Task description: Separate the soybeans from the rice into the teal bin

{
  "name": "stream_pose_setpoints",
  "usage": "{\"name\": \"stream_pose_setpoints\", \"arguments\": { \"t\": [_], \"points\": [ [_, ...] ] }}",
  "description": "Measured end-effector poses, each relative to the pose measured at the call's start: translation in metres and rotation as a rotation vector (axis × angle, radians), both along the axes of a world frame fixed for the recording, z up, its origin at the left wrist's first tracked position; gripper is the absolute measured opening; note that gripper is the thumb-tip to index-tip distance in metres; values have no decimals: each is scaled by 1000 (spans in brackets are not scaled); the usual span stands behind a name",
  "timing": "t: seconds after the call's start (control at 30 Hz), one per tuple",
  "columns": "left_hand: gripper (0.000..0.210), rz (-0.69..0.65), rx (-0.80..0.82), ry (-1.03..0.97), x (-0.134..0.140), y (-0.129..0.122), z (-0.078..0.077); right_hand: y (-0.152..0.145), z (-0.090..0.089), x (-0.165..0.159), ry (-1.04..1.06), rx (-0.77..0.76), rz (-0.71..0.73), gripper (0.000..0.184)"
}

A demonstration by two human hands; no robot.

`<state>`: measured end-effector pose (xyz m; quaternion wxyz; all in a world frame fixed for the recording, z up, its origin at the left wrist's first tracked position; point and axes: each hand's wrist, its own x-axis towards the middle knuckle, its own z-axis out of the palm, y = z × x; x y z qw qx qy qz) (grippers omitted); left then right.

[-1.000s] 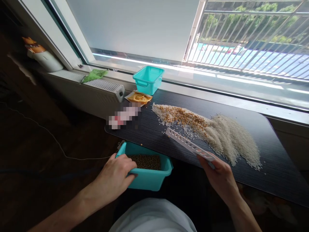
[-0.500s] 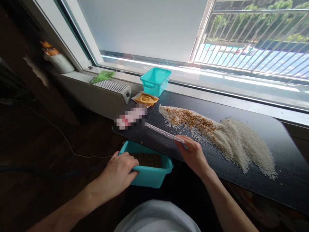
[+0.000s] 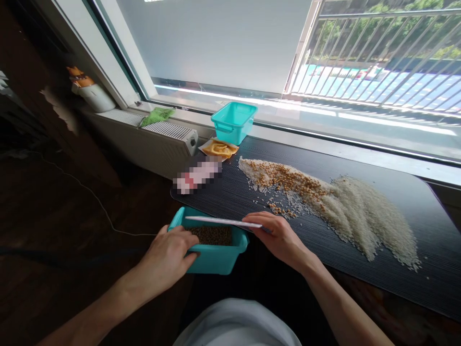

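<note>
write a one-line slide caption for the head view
Left hand grips a turquoise bin, right hand holds a thin white plate over it, beside a table strewn with grain.

I can read no text, brand, number or sign here: the wall of the turquoise tub (image 3: pixel 212 260) in my left hand (image 3: pixel 175 246) shows no legible mark, and the thin white strip (image 3: pixel 219 221) in my right hand (image 3: pixel 281 236) is turned edge-on to me, its broad face hidden; on the black tabletop (image 3: pixel 406 192), the pink-and-white item (image 3: pixel 200 175) is pixelated past reading, and the bright shapes (image 3: pixel 374 72) outside the window are too small for me to make out any lettering
</note>
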<state>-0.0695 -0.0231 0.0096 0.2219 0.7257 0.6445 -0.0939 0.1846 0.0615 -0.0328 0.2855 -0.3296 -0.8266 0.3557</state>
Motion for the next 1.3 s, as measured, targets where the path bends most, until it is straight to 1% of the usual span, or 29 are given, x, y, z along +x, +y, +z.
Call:
{"name": "stream_pose_setpoints", "arguments": {
  "t": [0.03, 0.1, 0.23, 0.33, 0.4, 0.47, 0.57, 0.7, 0.8, 1.0, 1.1, 1.2, 1.3],
  "points": [
    [17, -10, 6, 4, 1, -1, -1, -8, 2, 9, 8, -11, -15, 25],
    [17, -32, 9, 6, 6, -4, -3, -23, 2, 30, 25, -6, -120, 24],
    [19, -88, 3, -60, 23, -8, -6, -47, -4, 79, 56, 55, -465, 19],
    [19, -144, -2, -121, 39, -9, -7, -56, -11, 111, 45, 76, -667, 18],
    [20, -177, -6, -152, 48, -10, -9, -57, -16, 125, 28, 63, -756, 18],
    [19, -199, 0, -178, 56, -10, -11, -57, -19, 133, 29, 40, -814, 19],
    [17, -226, 0, -197, 64, -11, -14, -57, -22, 136, 50, 3, -826, 21],
    [18, -243, -15, -199, 68, -10, -15, -62, -20, 134, 66, -32, -760, 20],
    [18, -242, -20, -213, 70, -9, -15, -63, -19, 134, 82, -67, -729, 21],
    [18, -239, -35, -197, 73, -8, -11, -49, -23, 131, 125, -117, -785, 24],
    [18, -248, -36, -190, 75, -7, -10, -46, -24, 130, 130, -150, -748, 24],
    [18, -250, -39, -182, 76, -6, -9, -50, -23, 132, 116, -161, -708, 23],
    [19, -246, -54, -183, 78, -4, -8, -52, -23, 134, 121, -171, -708, 24]
  ]
}}
